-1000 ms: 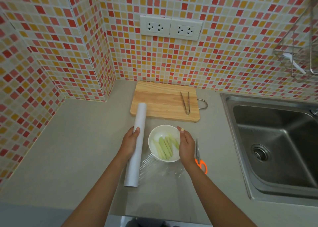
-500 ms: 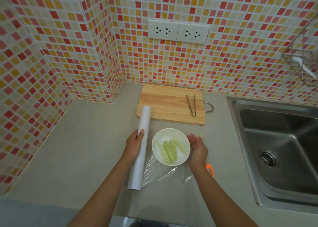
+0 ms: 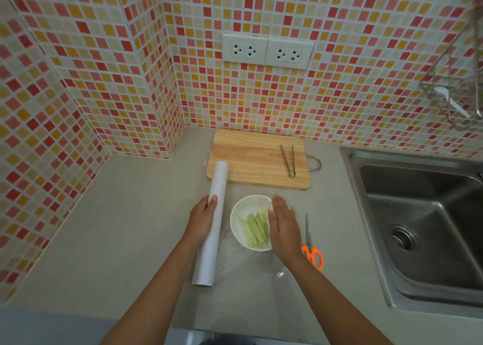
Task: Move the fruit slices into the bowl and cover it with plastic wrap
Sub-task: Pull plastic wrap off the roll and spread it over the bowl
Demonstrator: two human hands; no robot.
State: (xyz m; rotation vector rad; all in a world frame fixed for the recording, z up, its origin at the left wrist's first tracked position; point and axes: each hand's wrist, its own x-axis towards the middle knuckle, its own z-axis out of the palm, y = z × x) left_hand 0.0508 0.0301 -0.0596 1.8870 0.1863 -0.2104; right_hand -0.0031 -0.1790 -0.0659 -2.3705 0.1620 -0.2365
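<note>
A white bowl [image 3: 241, 211] sits on the grey counter and holds several pale green fruit slices [image 3: 254, 228]. Clear plastic wrap [image 3: 248, 269] stretches from a white roll [image 3: 211, 224] across the bowl and onto the counter in front of it. My left hand [image 3: 202, 220] grips the roll at its middle, left of the bowl. My right hand [image 3: 283, 225] lies flat, fingers together, over the bowl's right rim, pressing on the wrap.
A wooden cutting board [image 3: 257, 159] with metal tongs [image 3: 288, 160] lies behind the bowl. Orange-handled scissors [image 3: 311, 245] lie right of my right hand. A steel sink [image 3: 423, 224] fills the right side. Tiled walls stand at the back and left.
My right hand has moved from the counter right of the bowl back onto the bowl's right rim, flat over the wrap. My left hand stays on the roll.
</note>
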